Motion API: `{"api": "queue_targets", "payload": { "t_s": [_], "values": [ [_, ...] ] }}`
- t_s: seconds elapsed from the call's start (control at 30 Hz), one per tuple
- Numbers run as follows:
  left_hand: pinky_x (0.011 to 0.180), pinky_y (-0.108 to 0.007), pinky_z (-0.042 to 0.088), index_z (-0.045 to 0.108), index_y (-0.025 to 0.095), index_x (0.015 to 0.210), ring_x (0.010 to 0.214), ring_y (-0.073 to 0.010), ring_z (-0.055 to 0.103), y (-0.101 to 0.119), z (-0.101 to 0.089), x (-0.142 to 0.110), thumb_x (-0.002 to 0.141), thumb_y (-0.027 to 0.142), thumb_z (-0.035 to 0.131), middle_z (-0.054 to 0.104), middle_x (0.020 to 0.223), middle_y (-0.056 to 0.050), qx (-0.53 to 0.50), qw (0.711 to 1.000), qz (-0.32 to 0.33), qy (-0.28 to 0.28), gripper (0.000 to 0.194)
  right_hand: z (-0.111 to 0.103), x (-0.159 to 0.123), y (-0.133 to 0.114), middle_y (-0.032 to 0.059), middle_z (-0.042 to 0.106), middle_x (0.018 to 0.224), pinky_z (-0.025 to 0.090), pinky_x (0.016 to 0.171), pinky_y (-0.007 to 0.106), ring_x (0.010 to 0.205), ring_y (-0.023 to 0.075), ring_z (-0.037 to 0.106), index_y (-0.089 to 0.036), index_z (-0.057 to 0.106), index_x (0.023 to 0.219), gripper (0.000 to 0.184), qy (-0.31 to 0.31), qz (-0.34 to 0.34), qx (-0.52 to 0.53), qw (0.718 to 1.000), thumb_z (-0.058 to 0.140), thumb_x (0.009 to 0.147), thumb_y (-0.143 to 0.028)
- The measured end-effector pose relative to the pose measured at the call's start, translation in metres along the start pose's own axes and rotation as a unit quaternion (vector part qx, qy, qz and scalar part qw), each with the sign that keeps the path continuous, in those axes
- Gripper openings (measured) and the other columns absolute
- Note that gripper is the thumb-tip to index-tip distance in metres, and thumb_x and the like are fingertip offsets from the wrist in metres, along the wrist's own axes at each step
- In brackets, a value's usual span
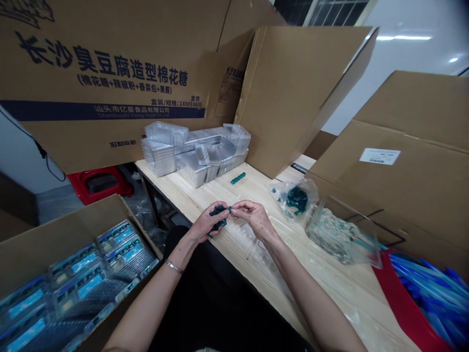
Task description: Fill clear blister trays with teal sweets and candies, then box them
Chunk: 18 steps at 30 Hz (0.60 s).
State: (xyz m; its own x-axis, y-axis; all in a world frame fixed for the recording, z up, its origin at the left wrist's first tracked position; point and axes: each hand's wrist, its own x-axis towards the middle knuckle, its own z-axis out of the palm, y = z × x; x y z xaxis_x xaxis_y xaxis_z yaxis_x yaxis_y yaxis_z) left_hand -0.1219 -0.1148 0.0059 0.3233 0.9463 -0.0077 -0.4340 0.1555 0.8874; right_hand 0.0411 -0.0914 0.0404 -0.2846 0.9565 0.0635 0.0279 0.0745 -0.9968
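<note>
Glossy teal plastic piece [217, 211], smooth wood table [330, 288], matt cardbd [293, 98].

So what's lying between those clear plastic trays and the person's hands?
In the head view, a small teal-green strip lies on the wooden tabletop, between the clear plastic trays and the left hand and right hand.

Large cardboard carton [91, 83] upper left, Chinese print, dark blue band. Plain cardboard panel [304, 93] leaning behind desk [330, 288]. Stacked clear plastic trays [194, 151] at desk's far end. Red stool [98, 183] on floor, left of desk. Open carton [62, 239] lower left, blue-labelled packs [78, 278] inside. Carton with white label [379, 156] right. Blue strips [428, 298] in red container [403, 303] lower right.
</note>
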Motion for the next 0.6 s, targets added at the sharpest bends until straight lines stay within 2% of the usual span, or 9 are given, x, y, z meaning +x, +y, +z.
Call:
{"api": "queue_targets", "payload": {
  "t_s": [0.3, 0.43, 0.6],
  "values": [
    [0.029, -0.011, 0.016, 0.052, 0.02, 0.095, 0.041, -0.003, 0.041, 0.0, -0.0021, -0.002, 0.067, 0.043, 0.071, 0.048, 0.066, 0.005, 0.009, 0.999, -0.042, 0.0, 0.041, -0.0001, -0.0002, -0.0045, -0.0013, 0.062, 0.057, 0.048, 0.055, 0.026, 0.053, 0.0122, 0.058, -0.017, 0.065, 0.072, 0.025, -0.032, -0.005, -0.046, 0.998, 0.076, 0.06, -0.037],
    [0.029, -0.011, 0.016, 0.05, 0.02, 0.09, 0.039, -0.0028, 0.038, -0.003, -0.0027, -0.0008, 0.067, 0.04, 0.072, 0.044, 0.06, 0.007, 0.033, 0.999, -0.041, 0.005, 0.038, 0.002, -0.0014, -0.0011, -0.002, 0.061, 0.06, 0.046, 0.054, 0.024, 0.053, 0.0102, 0.056, -0.017, 0.064, 0.072, 0.019, -0.018, -0.023, -0.072, 0.997, 0.071, 0.065, -0.034],
    [0.029, -0.01, 0.015, 0.048, 0.019, 0.085, 0.041, -0.0029, 0.04, -0.0051, -0.0069, -0.0014, 0.068, 0.038, 0.072, 0.045, 0.061, 0.005, -0.006, 0.998, -0.065, -0.013, 0.035, 0.0036, -0.0049, 0.0018, -0.0013, 0.062, 0.064, 0.047, 0.057, 0.025, 0.055, 0.0114, 0.059, -0.017, 0.059, 0.077, 0.019, -0.037, -0.01, -0.045, 0.998, 0.068, 0.069, -0.032]
  ]
}}
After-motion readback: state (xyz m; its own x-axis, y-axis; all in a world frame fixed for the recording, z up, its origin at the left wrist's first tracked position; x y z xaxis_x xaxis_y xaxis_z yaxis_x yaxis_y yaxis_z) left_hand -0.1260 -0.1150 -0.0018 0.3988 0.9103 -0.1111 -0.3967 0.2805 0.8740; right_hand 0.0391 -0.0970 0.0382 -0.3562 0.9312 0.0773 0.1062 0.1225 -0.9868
